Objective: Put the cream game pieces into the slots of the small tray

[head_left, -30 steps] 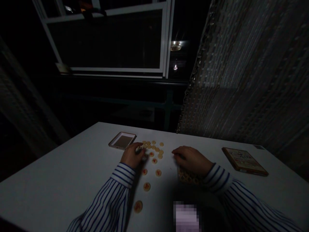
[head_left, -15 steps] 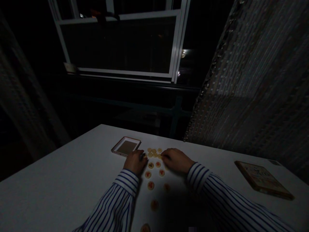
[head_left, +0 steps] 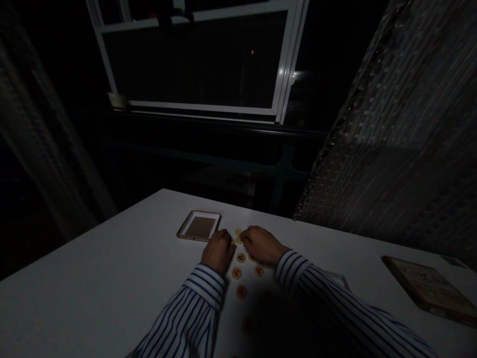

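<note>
Both hands are over a small cluster of pale, round Chinese chess pieces [head_left: 239, 232] on the white table. My left hand [head_left: 218, 251] is at the cluster's left side, fingers curled in against a pale piece at its fingertips. From the right, my right hand [head_left: 263, 244] curls its fingers down onto the pieces and covers part of the cluster. Nearer to me lie a piece with a dark character [head_left: 241, 257] and several with red characters [head_left: 241, 291]. Some of these are in deep shadow or partly under the right hand.
A shallow open box part [head_left: 180, 231] stands just left of the hands. At the right lies a flat box with a picture on it [head_left: 428, 286]. A pale object [head_left: 339, 280] shows behind the right sleeve. Curtains and a window are beyond the table [head_left: 122, 258].
The two hands have come closer together around the pale pieces, and fewer of these show between them. My view has shifted slightly, and a pale object now shows beside the right sleeve.
</note>
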Tool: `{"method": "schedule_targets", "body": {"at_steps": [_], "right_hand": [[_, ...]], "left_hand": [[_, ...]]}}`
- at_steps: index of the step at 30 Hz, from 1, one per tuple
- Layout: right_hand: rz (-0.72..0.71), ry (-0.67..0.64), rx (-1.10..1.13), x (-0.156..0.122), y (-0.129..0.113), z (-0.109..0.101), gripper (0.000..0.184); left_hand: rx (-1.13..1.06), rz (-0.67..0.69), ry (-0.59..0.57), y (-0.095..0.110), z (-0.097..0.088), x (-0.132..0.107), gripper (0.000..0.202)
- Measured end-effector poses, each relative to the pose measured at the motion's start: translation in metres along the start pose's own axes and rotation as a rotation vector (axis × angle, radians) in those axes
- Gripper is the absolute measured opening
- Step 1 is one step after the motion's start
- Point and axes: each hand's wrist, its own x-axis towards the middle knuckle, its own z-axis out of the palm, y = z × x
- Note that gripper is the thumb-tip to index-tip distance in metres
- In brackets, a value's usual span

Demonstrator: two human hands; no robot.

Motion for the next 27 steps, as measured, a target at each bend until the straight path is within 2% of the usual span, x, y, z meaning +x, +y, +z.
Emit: {"method": "schedule_targets", "body": {"at_steps": [8, 19, 27], "right_hand": [[0.013, -0.009, 0.038, -0.006, 0.007, 0.002, 0.03], [-0.009, 0.015, 0.066, -0.009, 0.01, 0.005, 0.03], [0.014, 0.026, 0.084, -0.013, 0.006, -0.006, 0.032]], "left_hand": [[0.107, 0.055, 0.003, -0.002, 0.001, 0.001, 0.021], [0.089, 0.051, -0.01, -0.006, 0.004, 0.004, 0.021], [0.06, 0.048, 0.09, 0.001, -0.009, 0.005, 0.023]]}}
